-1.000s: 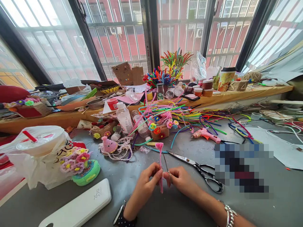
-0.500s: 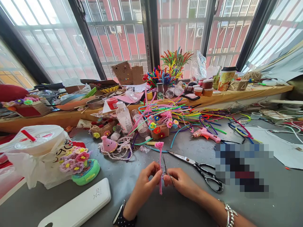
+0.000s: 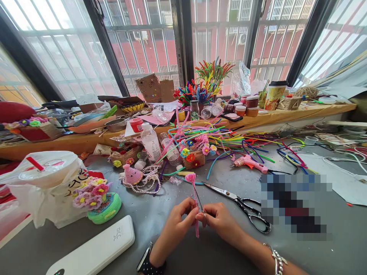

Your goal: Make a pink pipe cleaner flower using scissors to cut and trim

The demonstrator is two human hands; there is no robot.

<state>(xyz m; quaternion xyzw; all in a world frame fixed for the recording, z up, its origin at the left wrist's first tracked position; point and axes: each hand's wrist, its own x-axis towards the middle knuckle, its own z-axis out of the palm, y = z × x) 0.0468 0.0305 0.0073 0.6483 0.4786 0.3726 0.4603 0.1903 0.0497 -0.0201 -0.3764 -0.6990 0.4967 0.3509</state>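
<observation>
My left hand (image 3: 181, 217) pinches a pink pipe-cleaner flower (image 3: 190, 178) by its fuzzy stem; the bloom points up and the stem's lower end hangs below the fingertips. Close beside it, my right hand (image 3: 220, 218) grips what look like small metal scissors (image 3: 198, 198), their slim blades pointing up along the stem. The fingers partly cover the handle, and I cannot tell whether the blades touch the stem. Large black-handled scissors (image 3: 237, 198) lie on the table just beyond my right hand.
A white power bank (image 3: 94, 244) and a green-based flower piece (image 3: 104, 210) lie left, near a bagged drink cup (image 3: 51, 175). Ahead are a bead string (image 3: 150, 179), bottles and loose pipe cleaners (image 3: 200, 131). A pink glue gun (image 3: 249, 163) rests right of centre.
The flower has tilted, its bloom shifting slightly left and its lower stem slightly right. My right hand and the small scissors have moved a little to the right.
</observation>
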